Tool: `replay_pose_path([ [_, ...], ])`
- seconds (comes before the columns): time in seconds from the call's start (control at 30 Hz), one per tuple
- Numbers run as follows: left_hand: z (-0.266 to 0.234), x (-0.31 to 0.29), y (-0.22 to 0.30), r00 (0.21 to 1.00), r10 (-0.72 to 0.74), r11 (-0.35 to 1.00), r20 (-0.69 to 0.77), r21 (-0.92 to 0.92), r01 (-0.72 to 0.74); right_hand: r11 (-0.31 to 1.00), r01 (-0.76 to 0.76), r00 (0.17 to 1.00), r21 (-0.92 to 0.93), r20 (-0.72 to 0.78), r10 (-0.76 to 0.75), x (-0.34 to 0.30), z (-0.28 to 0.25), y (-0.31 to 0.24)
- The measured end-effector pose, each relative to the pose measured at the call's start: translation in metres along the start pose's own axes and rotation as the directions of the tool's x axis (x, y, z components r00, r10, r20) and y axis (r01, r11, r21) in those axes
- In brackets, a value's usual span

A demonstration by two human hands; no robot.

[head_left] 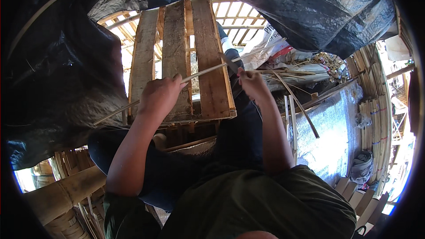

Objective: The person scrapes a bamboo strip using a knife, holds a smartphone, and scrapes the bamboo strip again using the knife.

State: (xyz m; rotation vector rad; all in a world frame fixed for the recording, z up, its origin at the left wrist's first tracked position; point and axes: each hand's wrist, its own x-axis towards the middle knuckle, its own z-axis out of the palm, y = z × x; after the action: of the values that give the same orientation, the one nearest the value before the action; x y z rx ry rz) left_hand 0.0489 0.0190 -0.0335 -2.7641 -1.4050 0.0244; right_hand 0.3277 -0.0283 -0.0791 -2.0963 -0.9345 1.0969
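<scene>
Over the slatted bench (208,31), our left hand (160,94) is closed round a strip (207,70); beside the bench's right edge, our right hand (256,85) tightly grips a knife (230,64). The strip, thin and pale, slants across the bench.

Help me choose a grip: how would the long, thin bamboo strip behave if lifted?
The bamboo strip is probably fairly stiff, since it runs nearly straight beyond the left hand. It looks light, being slender. Its long ends may wag, as they reach past both sides of the wooden slats.
</scene>
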Motion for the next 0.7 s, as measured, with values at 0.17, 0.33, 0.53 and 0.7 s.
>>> replay_pose_path([
  [0.17, -0.001, 0.006, 0.016, 0.999, 0.004, 1.0, 0.04, 0.014, -0.005, 0.989, 0.111, 0.972, -0.093, -0.197, -0.127, 0.011, 0.004, 0.004],
  [0.33, 0.002, 0.008, 0.015, 0.999, 0.025, 0.999, 0.022, -0.037, -0.024, 0.994, 0.016, 1.0, -0.108, 0.006, -0.015, 0.034, -0.011, 0.008],
  [0.53, 0.002, 0.008, 0.017, 0.999, 0.026, 0.999, 0.019, 0.027, -0.027, 0.974, 0.126, 0.989, -0.186, -0.049, -0.137, 0.015, 0.022, -0.006],
  [0.7, -0.002, 0.01, 0.026, 0.997, 0.01, 1.0, 0.074, 0.015, -0.011, 0.963, 0.026, 0.979, -0.268, -0.186, -0.078, 0.049, -0.006, -0.001],
])
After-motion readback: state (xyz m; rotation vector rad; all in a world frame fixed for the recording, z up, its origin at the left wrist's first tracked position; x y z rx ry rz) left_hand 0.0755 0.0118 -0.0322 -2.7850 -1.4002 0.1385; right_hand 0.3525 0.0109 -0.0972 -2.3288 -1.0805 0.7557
